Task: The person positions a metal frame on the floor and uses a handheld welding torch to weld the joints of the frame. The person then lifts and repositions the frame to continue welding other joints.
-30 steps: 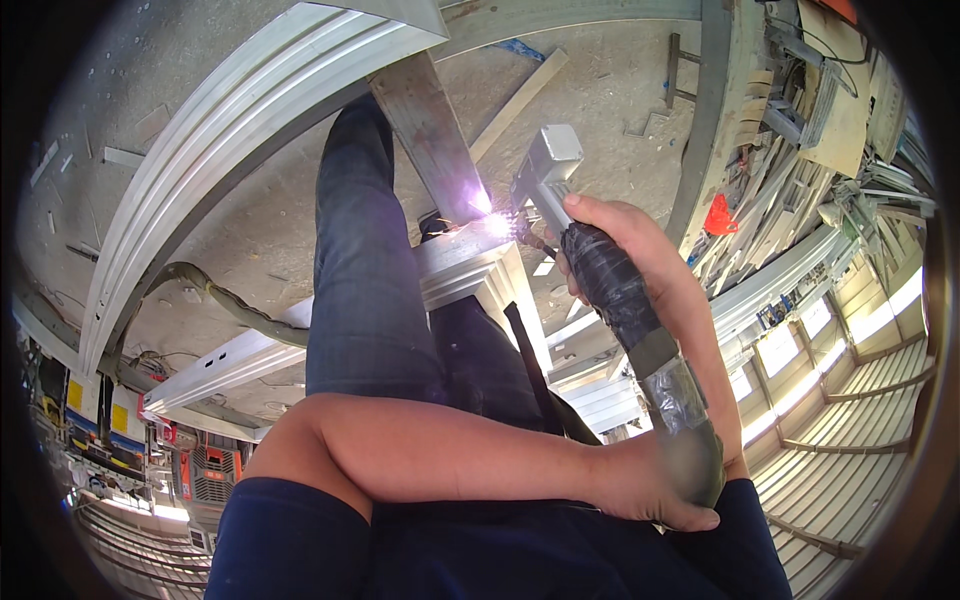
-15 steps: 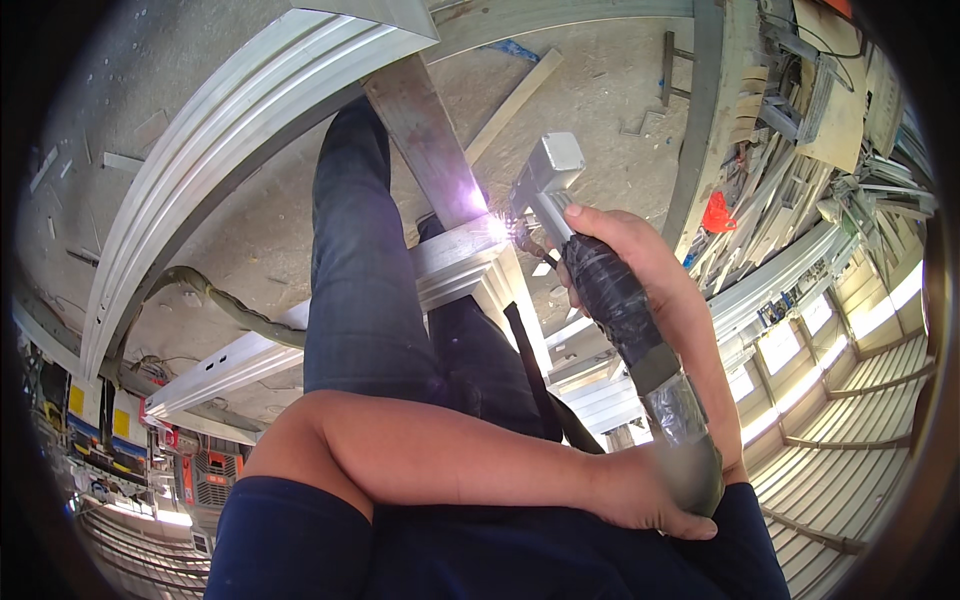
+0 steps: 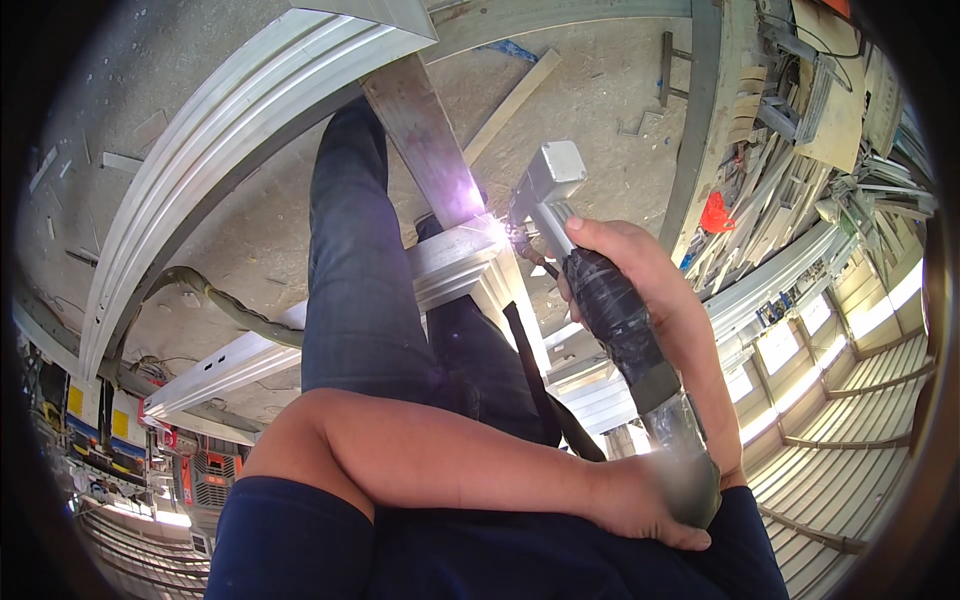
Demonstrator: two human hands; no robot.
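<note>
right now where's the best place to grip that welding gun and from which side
Grip the welding gun on its black taped handle, coming from the right side as the right hand does now. The handle is long and round and runs diagonally back from the glowing tip, keeping fingers off the arc. The left hand steadies the rear end near the hose.

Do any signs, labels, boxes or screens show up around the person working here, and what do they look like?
Yellow label panels: far left edge, upright rectangles on machine fronts.
Red-and-black machine front: lower left, boxy, slatted.
Brown cardboard sheet: upper right, flat amid clutter.
No screens visible.
</note>
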